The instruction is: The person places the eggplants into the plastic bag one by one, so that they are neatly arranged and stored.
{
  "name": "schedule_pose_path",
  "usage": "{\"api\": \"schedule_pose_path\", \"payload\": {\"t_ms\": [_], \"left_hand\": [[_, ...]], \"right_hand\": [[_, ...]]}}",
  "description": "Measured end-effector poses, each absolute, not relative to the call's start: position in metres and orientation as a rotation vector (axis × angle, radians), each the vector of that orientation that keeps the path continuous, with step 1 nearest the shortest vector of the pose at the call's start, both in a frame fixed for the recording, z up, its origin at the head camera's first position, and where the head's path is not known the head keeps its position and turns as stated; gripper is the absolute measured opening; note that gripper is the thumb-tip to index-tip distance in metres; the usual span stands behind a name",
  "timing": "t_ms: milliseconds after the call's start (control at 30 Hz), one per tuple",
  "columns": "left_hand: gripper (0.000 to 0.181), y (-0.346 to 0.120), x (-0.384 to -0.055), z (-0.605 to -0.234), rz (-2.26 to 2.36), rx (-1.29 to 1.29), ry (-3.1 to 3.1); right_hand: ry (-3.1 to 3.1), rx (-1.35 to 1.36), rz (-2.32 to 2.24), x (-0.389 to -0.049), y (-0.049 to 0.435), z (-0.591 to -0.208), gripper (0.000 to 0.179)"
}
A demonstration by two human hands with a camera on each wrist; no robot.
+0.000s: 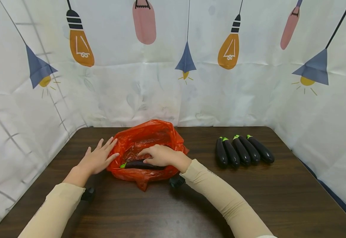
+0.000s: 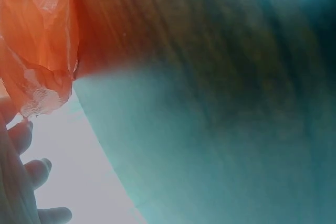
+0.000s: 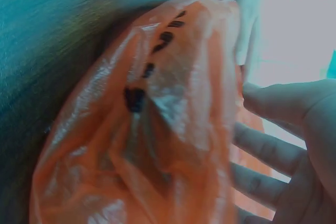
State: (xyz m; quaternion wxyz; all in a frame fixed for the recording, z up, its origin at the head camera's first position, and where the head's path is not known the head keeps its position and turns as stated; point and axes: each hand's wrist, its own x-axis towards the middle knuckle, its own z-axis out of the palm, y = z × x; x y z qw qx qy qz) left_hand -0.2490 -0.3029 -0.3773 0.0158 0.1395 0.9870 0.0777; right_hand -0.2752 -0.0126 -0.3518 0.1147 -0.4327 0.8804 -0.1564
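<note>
A red plastic bag (image 1: pixel 158 127) stands on the table with its mouth spread wide. Inside lies a dark eggplant (image 1: pixel 137 164), its green stem end pointing left. My right hand (image 1: pixel 162 156) reaches into the bag just over this eggplant, thumb and fingers parted; the bag wall hides part of the fingers in the right wrist view. With fingers spread, my left hand (image 1: pixel 97 158) touches the bag's left rim. In the left wrist view, its fingertips are beside the bag's orange-looking plastic (image 2: pixel 39 40).
Several eggplants (image 1: pixel 241 150) lie side by side at the right of the dark wooden table (image 1: pixel 208 205), green ends toward the back. White curtains (image 1: pixel 161 89) printed with lamps and bulbs hang behind and along both sides.
</note>
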Motion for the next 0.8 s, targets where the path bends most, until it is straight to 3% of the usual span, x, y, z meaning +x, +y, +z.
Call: {"api": "schedule_pose_path", "payload": {"t_ms": [800], "left_hand": [[0.079,-0.304,-0.248,-0.379,0.256,0.43,3.06]], "right_hand": [[2.632,-1.479,-0.764,-0.25,0.038,-0.326,0.036]]}}
